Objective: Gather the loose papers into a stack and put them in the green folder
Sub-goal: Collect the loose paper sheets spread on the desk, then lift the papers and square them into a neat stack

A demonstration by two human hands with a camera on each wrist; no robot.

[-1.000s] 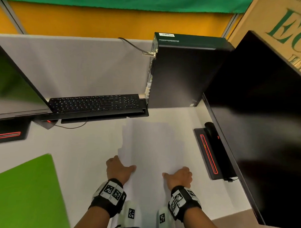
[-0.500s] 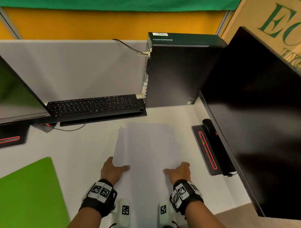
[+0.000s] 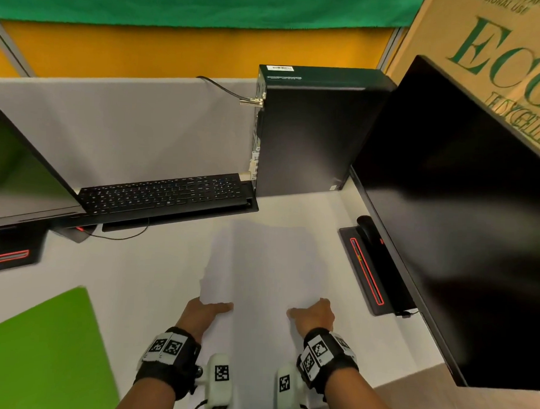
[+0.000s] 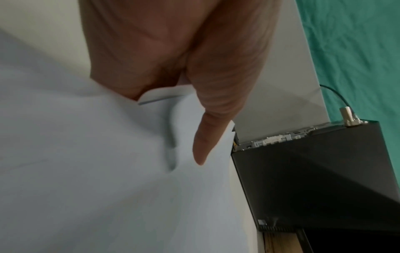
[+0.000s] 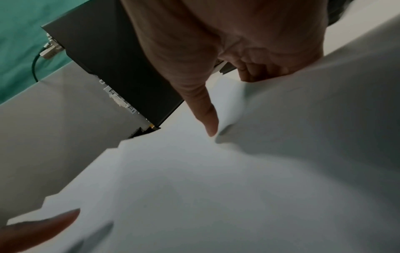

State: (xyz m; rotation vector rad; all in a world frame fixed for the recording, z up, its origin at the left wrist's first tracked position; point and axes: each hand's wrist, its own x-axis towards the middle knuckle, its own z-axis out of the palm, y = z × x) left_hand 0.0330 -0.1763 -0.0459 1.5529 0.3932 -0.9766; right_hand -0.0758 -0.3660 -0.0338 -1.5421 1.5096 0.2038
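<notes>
A stack of white papers (image 3: 260, 265) is held above the white desk in front of me, its left edges uneven. My left hand (image 3: 207, 309) grips its near left side, thumb on top and fingers underneath. My right hand (image 3: 314, 313) grips the near right side the same way. In the left wrist view the thumb (image 4: 207, 137) presses on the papers (image 4: 108, 171). The right wrist view shows my right thumb (image 5: 207, 116) on the papers (image 5: 194, 188), with the left thumb at the lower left. The green folder (image 3: 40, 352) lies closed at the near left.
A black keyboard (image 3: 162, 194) sits behind the papers, a black computer tower (image 3: 311, 132) behind it to the right. A large monitor (image 3: 461, 226) with its stand base (image 3: 370, 269) fills the right; another monitor (image 3: 16, 171) stands at the left. A cardboard box (image 3: 497, 59) stands far right.
The papers and both hands stay in front of me, their place on the desk about the same. My left hand has shifted slightly left along the stack's edge.
</notes>
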